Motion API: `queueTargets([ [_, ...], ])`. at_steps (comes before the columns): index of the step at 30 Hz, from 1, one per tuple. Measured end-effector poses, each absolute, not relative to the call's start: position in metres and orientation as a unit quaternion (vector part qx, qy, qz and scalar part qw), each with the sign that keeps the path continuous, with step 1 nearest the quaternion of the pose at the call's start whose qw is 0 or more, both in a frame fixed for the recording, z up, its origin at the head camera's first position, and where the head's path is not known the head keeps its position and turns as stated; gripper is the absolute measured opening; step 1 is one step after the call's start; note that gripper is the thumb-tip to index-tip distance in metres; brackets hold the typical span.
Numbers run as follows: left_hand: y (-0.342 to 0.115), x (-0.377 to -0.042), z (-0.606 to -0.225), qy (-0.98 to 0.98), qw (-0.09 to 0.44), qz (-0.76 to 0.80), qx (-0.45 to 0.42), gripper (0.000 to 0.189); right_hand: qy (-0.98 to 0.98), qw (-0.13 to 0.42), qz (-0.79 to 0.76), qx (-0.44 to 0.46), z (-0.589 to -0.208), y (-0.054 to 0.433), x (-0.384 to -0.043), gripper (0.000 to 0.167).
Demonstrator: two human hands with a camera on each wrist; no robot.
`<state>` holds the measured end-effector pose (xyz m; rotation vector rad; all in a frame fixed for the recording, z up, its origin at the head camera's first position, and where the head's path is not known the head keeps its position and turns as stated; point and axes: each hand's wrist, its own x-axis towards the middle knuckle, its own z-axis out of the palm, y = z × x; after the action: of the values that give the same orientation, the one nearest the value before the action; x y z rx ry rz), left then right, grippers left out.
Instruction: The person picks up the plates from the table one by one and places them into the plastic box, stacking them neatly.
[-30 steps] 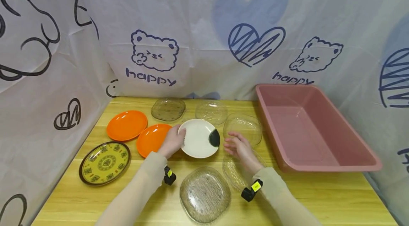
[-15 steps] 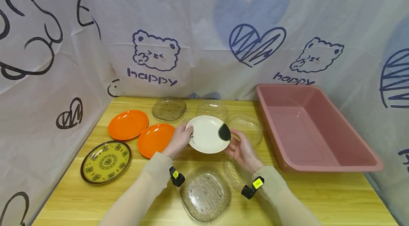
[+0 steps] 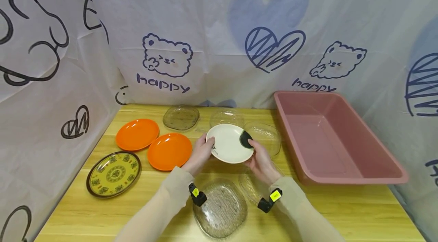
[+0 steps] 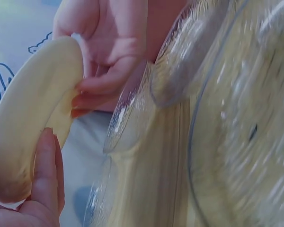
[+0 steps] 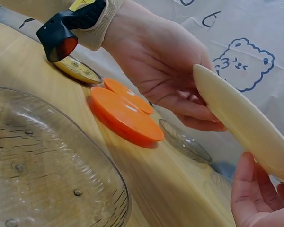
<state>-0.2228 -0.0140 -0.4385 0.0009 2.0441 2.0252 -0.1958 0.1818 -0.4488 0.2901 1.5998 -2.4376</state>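
Note:
A round white plate with a dark green patch and small dark marks is held up over the table, slightly tilted. My left hand pinches its left rim, thumb on top and fingers beneath. On the opposite side my right hand grips the rim, its thumb by the green patch. The left wrist view shows the plate's pale underside with fingers of both hands against it. Below lie a clear ridged glass plate and another clear plate, partly hidden by my right arm.
Two orange plates and a yellow patterned plate with a dark rim lie at the left. Several clear plates, including a smoky one, sit behind my hands. A deep pink tub stands at the right, against the patterned cloth.
The white plate has shifted right and a little up, tilting on the way. My right hand, apart from it one second ago, has taken hold of its right rim.

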Motion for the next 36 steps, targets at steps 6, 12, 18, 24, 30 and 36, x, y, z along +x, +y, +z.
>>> queueTargets([
  [6,-0.005,-0.218,-0.438,0.688,0.135,0.713,0.009,0.049,0.541,0.08,-0.83,0.113,-0.447,0.181,-0.196,0.045],
  [12,0.002,-0.215,-0.438,0.697,0.131,0.705,0.022,0.05,0.552,0.06,-0.823,0.12,-0.446,0.182,-0.195,0.049],
  [18,0.005,-0.214,-0.436,0.694,0.142,0.704,0.044,0.05,0.556,0.045,-0.818,0.141,-0.444,0.184,-0.193,0.049],
  [24,0.005,-0.215,-0.432,0.689,0.157,0.706,0.048,0.053,0.557,0.033,-0.816,0.147,-0.439,0.187,-0.192,0.047],
  [30,0.006,-0.217,-0.429,0.677,0.131,0.723,0.042,0.052,0.562,0.022,-0.814,0.145,-0.426,0.196,-0.191,0.051],
  [36,0.013,-0.218,-0.425,0.702,0.081,0.705,0.065,0.047,0.574,0.007,-0.805,0.152,-0.405,0.213,-0.195,0.042],
])
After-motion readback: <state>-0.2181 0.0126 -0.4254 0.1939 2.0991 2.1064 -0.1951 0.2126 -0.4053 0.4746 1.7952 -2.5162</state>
